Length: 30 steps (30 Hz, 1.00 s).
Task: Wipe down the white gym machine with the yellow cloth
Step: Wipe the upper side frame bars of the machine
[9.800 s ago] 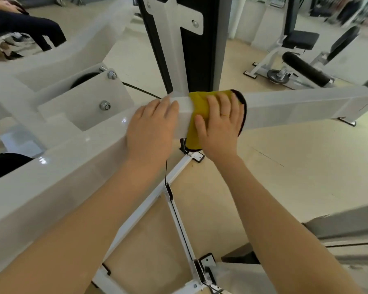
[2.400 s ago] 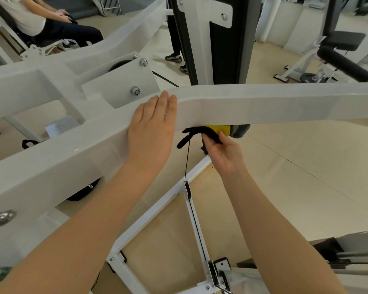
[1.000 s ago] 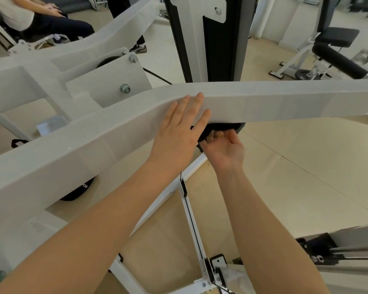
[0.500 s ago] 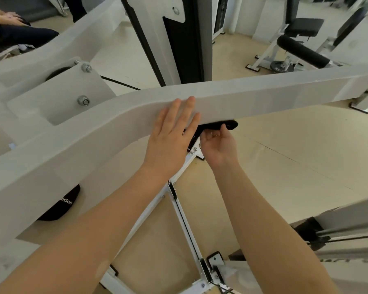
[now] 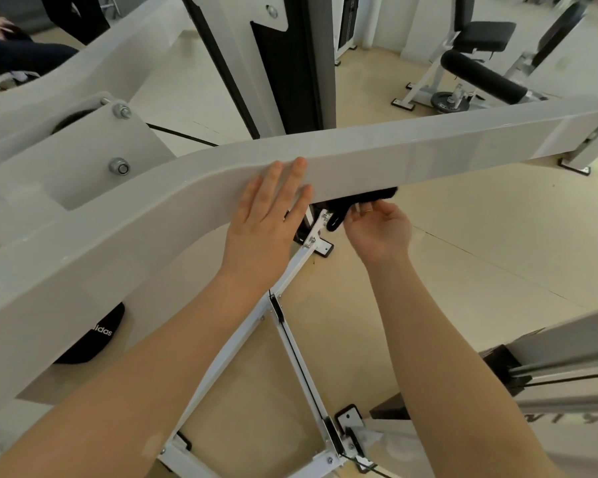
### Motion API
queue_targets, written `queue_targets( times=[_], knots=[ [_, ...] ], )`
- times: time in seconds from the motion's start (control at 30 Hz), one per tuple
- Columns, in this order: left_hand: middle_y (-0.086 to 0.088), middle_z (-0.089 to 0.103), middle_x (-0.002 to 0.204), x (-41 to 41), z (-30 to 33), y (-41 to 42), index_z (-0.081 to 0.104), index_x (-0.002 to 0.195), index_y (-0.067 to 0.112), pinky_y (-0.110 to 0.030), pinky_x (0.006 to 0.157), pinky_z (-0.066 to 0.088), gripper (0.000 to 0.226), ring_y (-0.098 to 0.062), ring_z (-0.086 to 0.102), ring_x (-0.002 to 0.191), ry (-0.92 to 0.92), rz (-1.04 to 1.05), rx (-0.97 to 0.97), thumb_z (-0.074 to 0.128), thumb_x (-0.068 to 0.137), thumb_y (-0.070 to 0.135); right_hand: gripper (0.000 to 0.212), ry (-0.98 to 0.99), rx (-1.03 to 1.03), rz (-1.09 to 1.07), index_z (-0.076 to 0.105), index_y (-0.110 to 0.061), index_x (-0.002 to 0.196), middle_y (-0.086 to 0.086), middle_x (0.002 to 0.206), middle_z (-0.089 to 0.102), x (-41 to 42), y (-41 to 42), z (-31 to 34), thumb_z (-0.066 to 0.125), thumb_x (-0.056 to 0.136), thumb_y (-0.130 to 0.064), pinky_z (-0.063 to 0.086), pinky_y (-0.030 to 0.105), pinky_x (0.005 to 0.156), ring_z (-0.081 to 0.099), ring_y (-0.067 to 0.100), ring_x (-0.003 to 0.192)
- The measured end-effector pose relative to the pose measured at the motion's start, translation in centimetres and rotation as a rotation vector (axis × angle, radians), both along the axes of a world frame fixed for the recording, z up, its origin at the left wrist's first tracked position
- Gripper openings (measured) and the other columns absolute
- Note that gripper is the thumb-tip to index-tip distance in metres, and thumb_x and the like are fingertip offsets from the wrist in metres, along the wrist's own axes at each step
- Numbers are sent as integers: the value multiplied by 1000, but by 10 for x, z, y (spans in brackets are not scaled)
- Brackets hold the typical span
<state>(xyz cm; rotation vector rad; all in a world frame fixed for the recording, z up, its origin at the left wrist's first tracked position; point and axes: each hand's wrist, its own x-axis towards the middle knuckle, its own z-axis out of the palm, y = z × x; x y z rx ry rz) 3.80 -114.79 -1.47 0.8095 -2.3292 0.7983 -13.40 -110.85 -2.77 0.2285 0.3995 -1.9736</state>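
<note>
A thick white beam [image 5: 428, 150] of the gym machine runs across the view. My left hand [image 5: 266, 222] lies flat on the beam's near face, fingers straight. My right hand [image 5: 377, 232] is just under the beam's lower edge, palm up, fingers curled against the cloth [image 5: 356, 201]. Only the cloth's black edge shows under the beam; its yellow side is hidden. A fold of it hangs down beside my right fingers.
A white floor frame [image 5: 290, 326] with a black cable runs below my arms. A black-and-white upright column [image 5: 290, 63] stands behind the beam. Another machine with black pads [image 5: 480, 74] is at the back right. A person sits at far left [image 5: 14, 53].
My left hand stays flat on the beam. My right hand with the cloth has shifted slightly right under the beam's lower edge, and the view has swung a little.
</note>
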Motion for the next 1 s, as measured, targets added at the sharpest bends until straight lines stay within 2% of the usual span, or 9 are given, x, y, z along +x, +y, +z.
queue_targets(
  times=[0.1,0.27,0.37,0.5,0.63,0.77,0.87,0.93,1.0],
  knots=[
    [-16,30,148,-1,-1,-1,50,132,10,-45,110,19,55,-35,21,134,17,-20,3,33,81,-1,33,79,48,114,56,-7,87,8,84,54,13,2,-1,52,56,3,33,34,109,48,27,98],
    [-13,16,149,1,-2,-2,42,137,12,-44,112,14,61,-34,15,137,-9,-21,41,36,78,-2,40,64,73,-59,54,-6,78,7,75,50,-12,6,8,55,40,6,33,27,102,46,25,75],
    [-14,21,148,1,0,-1,45,135,12,-44,111,16,59,-34,18,136,-7,-16,38,29,79,1,27,33,69,-89,55,-7,86,7,86,54,-15,8,10,46,60,-1,39,31,99,50,25,84],
    [-14,24,149,1,-1,-1,48,133,12,-43,111,16,58,-33,19,136,-3,-23,38,29,79,3,14,125,156,64,58,-4,84,9,73,64,14,2,25,44,84,-3,54,36,74,59,25,78],
    [-17,33,147,0,11,6,53,127,9,-43,110,14,58,-33,18,134,-26,-22,118,31,73,6,17,262,334,346,61,-3,100,7,84,60,55,-4,25,48,89,-5,42,38,102,58,24,90],
    [-21,33,146,15,17,13,49,131,7,-49,110,21,60,-35,21,133,3,8,182,29,74,7,13,268,483,139,56,-6,91,6,85,57,60,5,30,43,91,-4,46,38,97,60,24,104],
    [-22,32,146,33,19,16,42,134,7,-51,110,16,66,-38,22,133,29,69,179,40,68,0,20,645,608,-195,54,-16,90,-4,74,48,55,19,24,40,90,-3,43,27,66,49,15,67],
    [-24,30,146,43,21,17,39,135,5,-49,110,13,69,-39,23,133,51,92,192,40,66,-2,22,1048,641,-350,57,-20,103,-3,88,53,59,24,18,42,92,-8,43,31,76,47,16,79],
    [-25,33,144,51,25,18,40,132,2,-45,110,13,62,-38,26,131,74,84,203,32,70,2,34,1486,606,-425,53,-11,127,8,120,55,64,23,17,43,94,-7,39,24,97,48,18,107]
  ],
)
